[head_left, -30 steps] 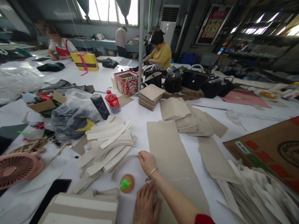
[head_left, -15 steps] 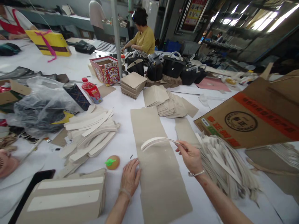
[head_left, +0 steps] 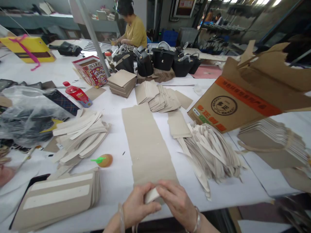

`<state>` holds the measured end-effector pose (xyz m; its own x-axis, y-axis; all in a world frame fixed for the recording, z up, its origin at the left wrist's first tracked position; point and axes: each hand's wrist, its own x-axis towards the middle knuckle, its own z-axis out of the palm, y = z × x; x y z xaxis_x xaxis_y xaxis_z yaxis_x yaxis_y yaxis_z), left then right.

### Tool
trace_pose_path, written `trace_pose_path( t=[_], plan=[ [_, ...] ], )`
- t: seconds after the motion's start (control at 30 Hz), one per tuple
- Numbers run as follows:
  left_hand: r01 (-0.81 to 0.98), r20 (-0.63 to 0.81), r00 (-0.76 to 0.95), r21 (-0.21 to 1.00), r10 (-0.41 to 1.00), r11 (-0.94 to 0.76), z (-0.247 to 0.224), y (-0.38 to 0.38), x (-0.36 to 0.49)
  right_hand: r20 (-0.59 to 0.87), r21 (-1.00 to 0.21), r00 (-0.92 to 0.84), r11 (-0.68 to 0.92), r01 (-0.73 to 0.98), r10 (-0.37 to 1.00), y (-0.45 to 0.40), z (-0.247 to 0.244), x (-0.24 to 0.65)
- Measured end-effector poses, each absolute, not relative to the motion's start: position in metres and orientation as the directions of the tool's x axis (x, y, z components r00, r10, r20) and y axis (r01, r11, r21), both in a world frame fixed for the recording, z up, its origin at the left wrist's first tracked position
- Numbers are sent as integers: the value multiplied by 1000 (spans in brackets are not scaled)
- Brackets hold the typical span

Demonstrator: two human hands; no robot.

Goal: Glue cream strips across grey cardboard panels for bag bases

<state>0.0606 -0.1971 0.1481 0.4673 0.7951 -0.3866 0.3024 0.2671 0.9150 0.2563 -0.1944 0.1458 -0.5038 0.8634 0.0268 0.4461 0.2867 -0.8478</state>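
Observation:
Near the front edge of the table, my left hand (head_left: pixel 139 204) and my right hand (head_left: pixel 178 202) meet, with fingers curled around a short-looking white strip (head_left: pixel 152 195). Most of the strip is hidden by the fingers. Beneath and beyond them lies a long beige sheet (head_left: pixel 148 139), flat on the white table. To the right is a loose pile of pale strips (head_left: pixel 213 150), one strip trailing toward the front. On the left are a pile of curved pale strips (head_left: pixel 84 136), a stack of beige panels with white bands (head_left: pixel 57 197), and a small orange-brown round object with a green top (head_left: pixel 105 160).
A tilted cardboard box (head_left: pixel 223 105) stands at right, beside a stack of grey-beige panels (head_left: pixel 274 142). Beige card stacks (head_left: pixel 122 82), black handbags (head_left: pixel 162 60) and a red bottle (head_left: pixel 77 94) stand farther back. A person in yellow (head_left: pixel 136 30) sits across the table.
My left hand has left the sheet's edge, and my right hand has come back toward me with the strip. Both hands now hold it close to my body. The view has shifted.

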Motion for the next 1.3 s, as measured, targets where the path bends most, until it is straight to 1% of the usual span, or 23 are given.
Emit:
trace_pose_path(
  t=[0.03, 0.1, 0.13, 0.17, 0.2, 0.27, 0.4, 0.5, 0.63, 0.77, 0.9, 1.03, 1.2, 1.3],
  plan=[
    [296, -419, 458, 903, 784, 310, 148, -201, 67, -39, -892, -459, 176, 417, 887, -195, 147, 258],
    [283, -458, 419, 886, 784, 367, 147, -207, 75, -231, -950, -369, -126, 286, 900, -197, 147, 264],
    [284, -468, 406, 881, 785, 379, 147, -210, 77, -333, -941, -352, -282, 188, 875, -199, 146, 268],
    [288, -473, 396, 878, 787, 382, 146, -213, 79, -416, -906, -362, -414, 87, 834, -201, 145, 272],
    [290, -472, 386, 878, 793, 381, 147, -215, 81, -472, -859, -390, -512, 0, 791, -203, 145, 275],
    [271, -462, 378, 884, 802, 382, 149, -219, 86, -508, -779, -453, -615, -122, 733, -208, 146, 278],
    [128, -444, 418, 893, 793, 432, 154, -226, 96, -492, -671, -493, -673, -310, 717, -217, 153, 275],
    [70, -434, 419, 891, 797, 449, 151, -231, 98, -487, -581, -527, -709, -400, 696, -220, 154, 273],
    [85, -454, 384, 885, 804, 458, 143, -237, 94, -485, -467, -582, -756, -459, 653, -222, 148, 275],
    [77, -447, 374, 888, 813, 453, 142, -236, 94, -494, -371, -632, -802, -468, 597, -223, 141, 275],
    [116, -455, 368, 888, 811, 445, 142, -236, 97, -526, -381, -623, -815, -437, 580, -223, 137, 272],
    [144, -456, 337, 890, 824, 433, 141, -236, 97, -528, -352, -624, -817, -456, 576, -223, 136, 273],
    [125, -459, 337, 887, 822, 445, 135, -240, 95, -527, -376, -619, -813, -444, 582, -224, 134, 272],
    [104, -471, 326, 880, 820, 464, 130, -244, 93, -574, -411, -584, -819, -400, 574, -227, 130, 268]
  ],
)
